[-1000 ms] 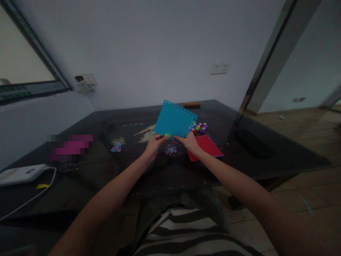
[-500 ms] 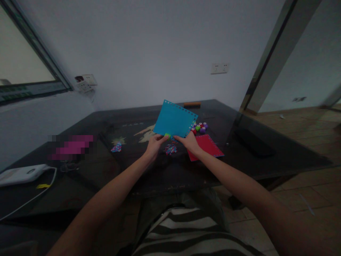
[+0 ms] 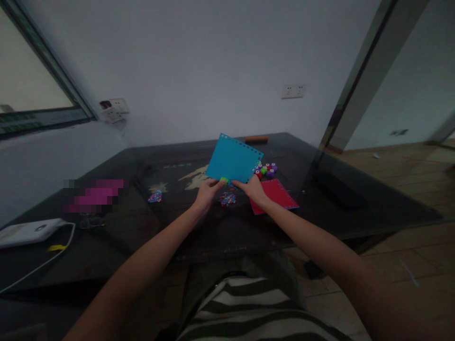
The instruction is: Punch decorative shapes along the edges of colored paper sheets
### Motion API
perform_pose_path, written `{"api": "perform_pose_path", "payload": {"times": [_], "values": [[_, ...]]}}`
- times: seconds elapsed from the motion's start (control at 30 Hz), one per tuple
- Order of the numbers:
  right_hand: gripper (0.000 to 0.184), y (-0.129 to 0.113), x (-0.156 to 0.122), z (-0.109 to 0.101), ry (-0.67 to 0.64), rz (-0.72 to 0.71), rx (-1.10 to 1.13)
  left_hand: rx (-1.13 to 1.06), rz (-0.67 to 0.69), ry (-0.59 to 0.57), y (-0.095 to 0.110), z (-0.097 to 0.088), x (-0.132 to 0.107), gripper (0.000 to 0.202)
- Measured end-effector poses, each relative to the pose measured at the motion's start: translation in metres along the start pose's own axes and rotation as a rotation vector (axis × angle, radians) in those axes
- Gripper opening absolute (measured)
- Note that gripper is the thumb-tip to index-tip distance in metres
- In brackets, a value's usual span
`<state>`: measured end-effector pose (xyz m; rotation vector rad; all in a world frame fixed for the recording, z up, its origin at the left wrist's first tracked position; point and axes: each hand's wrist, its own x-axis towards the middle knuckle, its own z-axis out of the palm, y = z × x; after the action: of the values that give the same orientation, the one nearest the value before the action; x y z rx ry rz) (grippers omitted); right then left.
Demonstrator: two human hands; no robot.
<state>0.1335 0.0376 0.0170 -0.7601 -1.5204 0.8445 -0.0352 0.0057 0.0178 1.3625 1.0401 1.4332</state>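
Note:
A blue paper sheet (image 3: 233,160) with punched holes along its edges is held up over the dark table (image 3: 177,222). My right hand (image 3: 253,189) pinches the sheet's lower right edge. My left hand (image 3: 206,191) is closed around a small green punch (image 3: 223,180) set on the sheet's lower edge. Below the sheet lies a little heap of coloured paper bits (image 3: 227,199). A red sheet (image 3: 275,195) with punched edges lies flat just right of my right hand.
Several small coloured punches (image 3: 266,169) cluster behind the red sheet. Another heap of paper bits (image 3: 155,196) lies to the left. A white device with a cable (image 3: 30,231) sits at the table's left edge; an orange object (image 3: 256,139) lies at the back.

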Motion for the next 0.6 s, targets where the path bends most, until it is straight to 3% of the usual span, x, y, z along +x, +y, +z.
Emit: {"api": "perform_pose_path", "payload": {"times": [0.33,0.6], "values": [[0.038,0.006,0.003,-0.003,0.015,0.041,-0.027,-0.026,-0.064,-0.028,0.003,0.000,-0.002,0.031],[0.037,0.001,0.004,-0.005,0.034,0.051,-0.010,0.025,-0.172,-0.209,0.015,-0.008,-0.001,0.032]]}}
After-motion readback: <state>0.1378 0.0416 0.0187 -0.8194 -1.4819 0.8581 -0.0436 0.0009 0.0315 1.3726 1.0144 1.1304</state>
